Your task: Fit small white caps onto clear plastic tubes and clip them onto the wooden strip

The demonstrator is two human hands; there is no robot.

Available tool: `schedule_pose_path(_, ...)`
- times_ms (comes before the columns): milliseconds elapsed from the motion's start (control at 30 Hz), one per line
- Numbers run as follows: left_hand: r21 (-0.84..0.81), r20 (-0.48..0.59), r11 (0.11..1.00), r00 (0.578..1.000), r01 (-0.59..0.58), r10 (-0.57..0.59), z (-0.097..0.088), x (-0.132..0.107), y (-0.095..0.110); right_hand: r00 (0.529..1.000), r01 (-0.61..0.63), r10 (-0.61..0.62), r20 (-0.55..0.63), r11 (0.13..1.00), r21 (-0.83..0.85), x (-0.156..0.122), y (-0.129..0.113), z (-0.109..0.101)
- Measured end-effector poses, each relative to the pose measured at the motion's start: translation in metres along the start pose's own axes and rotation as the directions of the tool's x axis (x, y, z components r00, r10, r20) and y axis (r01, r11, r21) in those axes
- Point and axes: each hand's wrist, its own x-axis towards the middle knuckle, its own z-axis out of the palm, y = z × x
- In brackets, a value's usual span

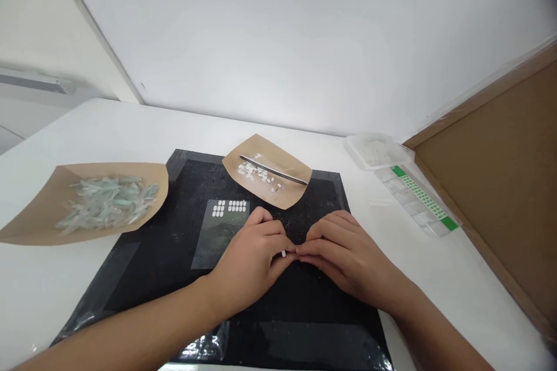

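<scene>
My left hand (pixel 252 258) and my right hand (pixel 343 255) meet fingertip to fingertip over a black mat (pixel 143 266). Both are curled in a pinch around a tiny white piece (pixel 283 253) between them. Just left of my left hand lies a clear sheet (pixel 217 235) with rows of small white pieces (pixel 230 207) at its top edge. Behind the hands a brown paper tray (pixel 272 153) holds loose white pieces and metal tweezers (pixel 273 170).
A second brown paper tray (pixel 43 208) at the left holds several pale green strips. At the right stand a clear plastic tub (pixel 374 151), a green and white strip (pixel 420 197) and a large brown cardboard panel (pixel 500 185). A white wall rises behind the table.
</scene>
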Motion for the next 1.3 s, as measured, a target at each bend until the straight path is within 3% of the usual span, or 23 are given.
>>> schedule_pose_path(367, 0.006, -0.02, 1.0, 1.0, -0.008, 0.009, 0.0, 0.0, 0.001, 1.0, 0.015, -0.015, -0.021, 1.0, 0.0, -0.007, 0.0, -0.001)
schedule_pose_path(600, 0.016, -0.016, 1.0, 1.0, -0.005, 0.006, -0.001, -0.001, 0.001, 0.993, -0.005, 0.009, -0.122, 0.999, 0.034, -0.009, 0.003, -0.002)
schedule_pose_path(1000, 0.033, -0.004, 0.999, 0.999, -0.043, 0.043, -0.006, 0.0, 0.002, 0.996, -0.003, 0.004, -0.087, 1.0, 0.008, -0.008, -0.001, -0.001)
schedule_pose_path(1133, 0.033, -0.037, 0.995, 0.995, -0.093, 0.095, -0.021, -0.001, 0.002, 0.995, 0.01, -0.004, -0.103, 0.998, 0.055, -0.01, 0.003, 0.001)
schedule_pose_path(1233, 0.09, -0.072, 0.981, 0.981, -0.172, 0.178, -0.049, 0.0, 0.0, 0.987, 0.015, -0.001, -0.158, 0.996, 0.09, -0.012, 0.005, 0.001)
schedule_pose_path(1300, 0.157, -0.017, 0.956, 0.967, -0.248, 0.254, -0.073, 0.001, -0.005, 0.981, 0.015, 0.005, -0.192, 0.994, 0.104, -0.012, 0.005, 0.0)
